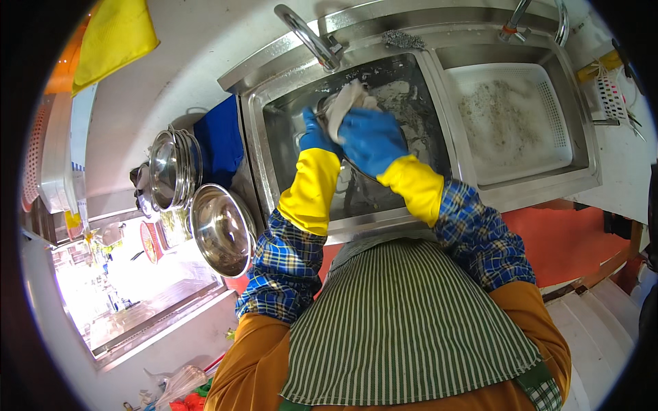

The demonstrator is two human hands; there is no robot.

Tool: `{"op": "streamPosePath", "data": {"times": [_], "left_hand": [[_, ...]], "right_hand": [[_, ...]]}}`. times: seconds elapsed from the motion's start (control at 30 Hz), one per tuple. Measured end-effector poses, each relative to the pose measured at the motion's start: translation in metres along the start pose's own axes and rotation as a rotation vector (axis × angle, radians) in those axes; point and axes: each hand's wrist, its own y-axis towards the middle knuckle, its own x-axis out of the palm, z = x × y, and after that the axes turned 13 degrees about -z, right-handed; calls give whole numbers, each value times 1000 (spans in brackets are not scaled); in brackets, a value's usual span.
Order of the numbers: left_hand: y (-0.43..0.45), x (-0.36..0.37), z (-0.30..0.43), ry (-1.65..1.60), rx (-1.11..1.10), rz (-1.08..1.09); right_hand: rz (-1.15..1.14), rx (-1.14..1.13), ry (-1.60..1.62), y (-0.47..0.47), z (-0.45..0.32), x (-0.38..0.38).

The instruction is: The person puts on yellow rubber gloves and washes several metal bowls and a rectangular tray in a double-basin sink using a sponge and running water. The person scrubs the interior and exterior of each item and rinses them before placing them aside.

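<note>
Both hands wear blue rubber gloves with yellow cuffs and work over the left basin [277,169] of a steel sink. My right hand [374,139] presses a greyish-white cloth [350,100] against a round metal vessel [322,104]. Its rim shows at the left of the cloth and below the hands; the rest is hidden. At that left rim my left hand [314,134] grips the vessel, thumb pointing up. Water and wet, shiny patches lie in the basin beneath. A chrome faucet [308,38] arches over the basin's far edge.
A white perforated basket [558,146] with murky, sudsy water sits in the right basin. Steel wool [403,39] rests on the back ledge. Left of the sink stand stacked steel bowls [167,169], a larger steel bowl [221,231] and a blue cloth [221,136]. A second faucet [515,23] is at the right.
</note>
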Motion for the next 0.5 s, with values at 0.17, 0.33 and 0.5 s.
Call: {"op": "streamPosePath", "data": {"times": [0.17, 0.33, 0.5], "left_hand": [[-6, -4, 14, 99, 119, 196], [-30, 24, 8, -73, 162, 254], [-35, 28, 0, -72, 89, 213]], "right_hand": [[88, -160, 24, -86, 1, 18], [-162, 495, 225, -153, 48, 59], [-187, 1224, 744, -149, 108, 103]]}}
